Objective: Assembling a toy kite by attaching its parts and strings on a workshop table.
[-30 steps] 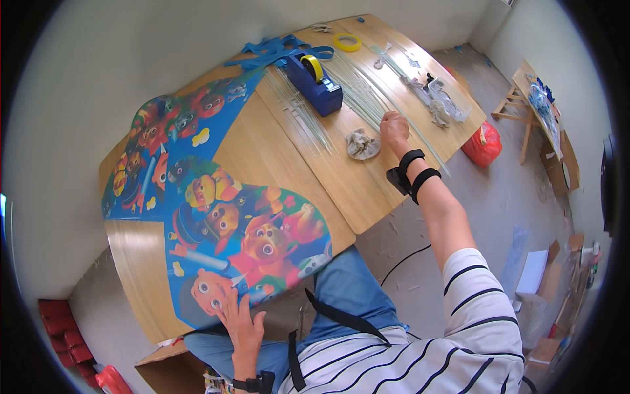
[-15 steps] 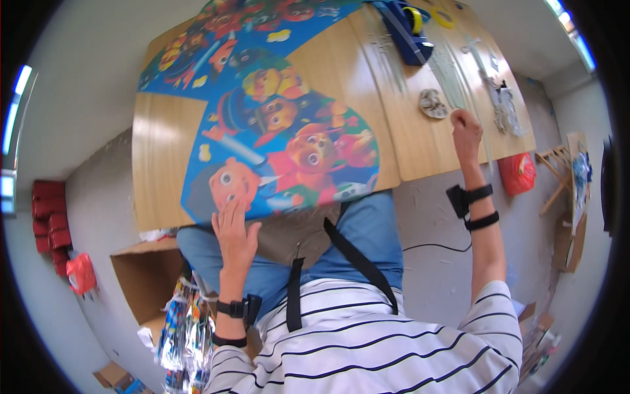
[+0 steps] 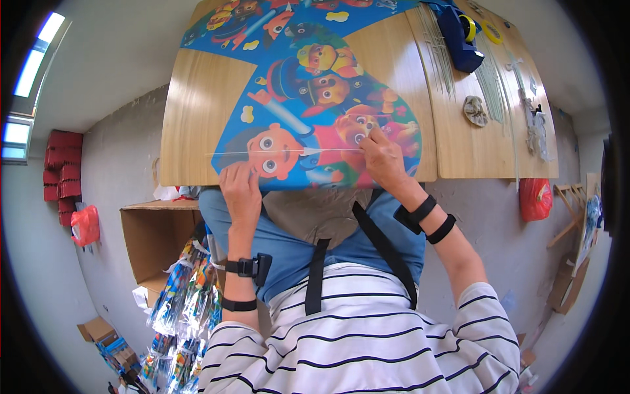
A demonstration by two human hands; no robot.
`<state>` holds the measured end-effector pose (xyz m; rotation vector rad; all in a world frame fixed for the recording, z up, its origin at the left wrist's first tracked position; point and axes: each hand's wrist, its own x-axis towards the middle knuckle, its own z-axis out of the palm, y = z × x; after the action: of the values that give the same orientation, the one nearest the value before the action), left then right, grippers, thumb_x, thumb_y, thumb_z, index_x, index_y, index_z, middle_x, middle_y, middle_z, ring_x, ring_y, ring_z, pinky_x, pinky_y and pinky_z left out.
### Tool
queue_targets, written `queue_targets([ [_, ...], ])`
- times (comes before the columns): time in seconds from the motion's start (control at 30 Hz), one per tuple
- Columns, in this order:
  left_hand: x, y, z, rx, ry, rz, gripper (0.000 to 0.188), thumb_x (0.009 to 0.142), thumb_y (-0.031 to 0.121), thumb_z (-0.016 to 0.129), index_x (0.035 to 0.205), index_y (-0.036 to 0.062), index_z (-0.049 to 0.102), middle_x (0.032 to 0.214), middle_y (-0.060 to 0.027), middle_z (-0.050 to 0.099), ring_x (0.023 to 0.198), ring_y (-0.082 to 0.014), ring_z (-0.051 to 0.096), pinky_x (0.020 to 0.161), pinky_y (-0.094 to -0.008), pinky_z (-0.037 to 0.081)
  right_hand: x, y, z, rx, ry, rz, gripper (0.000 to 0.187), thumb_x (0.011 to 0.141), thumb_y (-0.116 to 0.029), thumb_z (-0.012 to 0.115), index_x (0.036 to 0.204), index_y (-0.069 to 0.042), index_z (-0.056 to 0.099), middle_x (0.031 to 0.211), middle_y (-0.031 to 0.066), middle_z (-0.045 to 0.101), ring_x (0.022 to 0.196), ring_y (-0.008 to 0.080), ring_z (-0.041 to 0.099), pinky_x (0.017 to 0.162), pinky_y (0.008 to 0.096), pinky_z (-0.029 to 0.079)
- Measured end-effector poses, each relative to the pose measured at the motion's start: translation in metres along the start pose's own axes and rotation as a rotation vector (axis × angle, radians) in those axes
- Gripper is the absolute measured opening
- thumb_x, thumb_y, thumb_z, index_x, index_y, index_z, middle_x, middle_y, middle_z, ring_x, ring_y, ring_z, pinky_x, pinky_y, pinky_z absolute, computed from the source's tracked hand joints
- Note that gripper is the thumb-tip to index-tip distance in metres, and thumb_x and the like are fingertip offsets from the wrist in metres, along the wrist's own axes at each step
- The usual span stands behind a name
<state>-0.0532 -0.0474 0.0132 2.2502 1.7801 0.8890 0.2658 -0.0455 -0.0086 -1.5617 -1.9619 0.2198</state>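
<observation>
A sheet printed with cartoon figures on blue [image 3: 315,121] lies on the wooden table in front of me, its near end at the table's edge. In a pinch, my right hand [image 3: 386,157] holds the right end of a thin pale rod [image 3: 262,152]. The rod stretches leftward above the sheet, past my left hand; whether it touches the print I cannot tell. My left hand [image 3: 241,187] sits at the sheet's near left edge, fingers bent and closed on it. Its fingertips are partly hidden.
On the table's right part are a blue tape dispenser [image 3: 461,43], a yellow tape roll [image 3: 492,31], several thin rods [image 3: 489,88], a bundled coil [image 3: 475,111] and clear plastic bags [image 3: 538,131]. An open cardboard box [image 3: 154,243] and shiny packages [image 3: 187,295] stand at lower left.
My right hand has come from the table's right part to the sheet, now with a thin rod. My left hand has gone from flat to bent fingers. The view has shifted.
</observation>
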Motion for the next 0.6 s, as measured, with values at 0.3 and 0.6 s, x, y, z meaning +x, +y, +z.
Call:
queue_targets([
  [0.3, 0.022, 0.007, 0.027, -0.009, -0.027, 0.083, 0.018, 0.078, 0.004, 0.066, 0.096, 0.0055, 0.065, 0.098, -0.0102, 0.059, 0.098, -0.0325, 0.053, 0.091, -0.0442, 0.040, -0.002, -0.005, -0.001, -0.064, -0.010, -0.052, 0.004, 0.080, -0.005, 0.062, 0.077, -0.007, 0.060, 0.080, 0.0097, 0.053, 0.067, 0.0320, 0.059, 0.055, 0.0412, 0.048],
  [0.6, 0.031, 0.010, 0.037, -0.004, -0.037, 0.193, 0.015, 0.076, 0.008, 0.070, 0.090, 0.0070, 0.066, 0.097, -0.0092, 0.059, 0.102, -0.0323, 0.053, 0.092, -0.0447, 0.040, 0.006, 0.059, -0.030, -0.130, 0.181, 0.372, 0.017, 0.076, -0.014, 0.068, 0.083, -0.002, 0.059, 0.090, 0.0174, 0.060, 0.084, 0.0397, 0.060, 0.073, 0.0472, 0.049],
])
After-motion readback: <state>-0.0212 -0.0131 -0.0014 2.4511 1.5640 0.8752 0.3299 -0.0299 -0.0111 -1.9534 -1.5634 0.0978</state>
